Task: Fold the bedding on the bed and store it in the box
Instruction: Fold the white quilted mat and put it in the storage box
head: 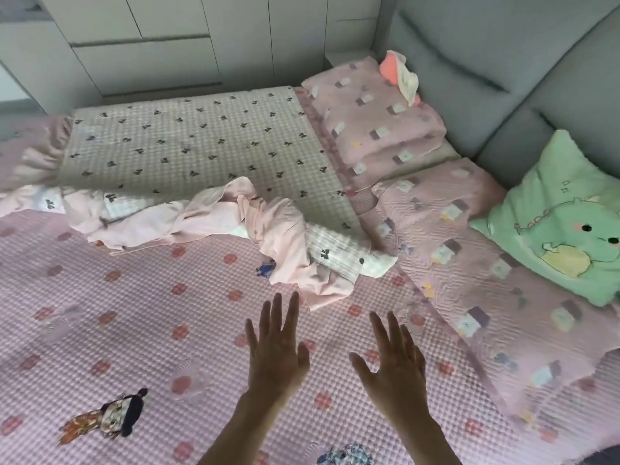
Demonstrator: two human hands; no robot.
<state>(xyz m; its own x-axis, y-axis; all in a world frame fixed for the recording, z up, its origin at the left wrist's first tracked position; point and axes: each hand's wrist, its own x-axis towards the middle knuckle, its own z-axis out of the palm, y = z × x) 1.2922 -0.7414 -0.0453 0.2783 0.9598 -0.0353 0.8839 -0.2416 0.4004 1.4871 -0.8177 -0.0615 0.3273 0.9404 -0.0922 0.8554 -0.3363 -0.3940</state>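
Left hand [276, 355] and right hand [391, 365] spread flat (holding nothing), over pink bedding [134, 330]

We see soft, even daylight without glare or hard shadows. Both outstretched bare hands [335, 357] are slightly motion-blurred, and wide-angle distortion bends and softens the pale cabinet fronts [141, 38] toward eleven o'clock.

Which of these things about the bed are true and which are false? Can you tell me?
1. Both hands are holding the blanket. False: the left hand and right hand are open, fingers straight, holding nothing.
2. The green dinosaur pillow lies at the right. True.
3. The checked blanket with small bows is neatly folded. False: its near edge is bunched up.
4. A doll lies on the pink cover. True.
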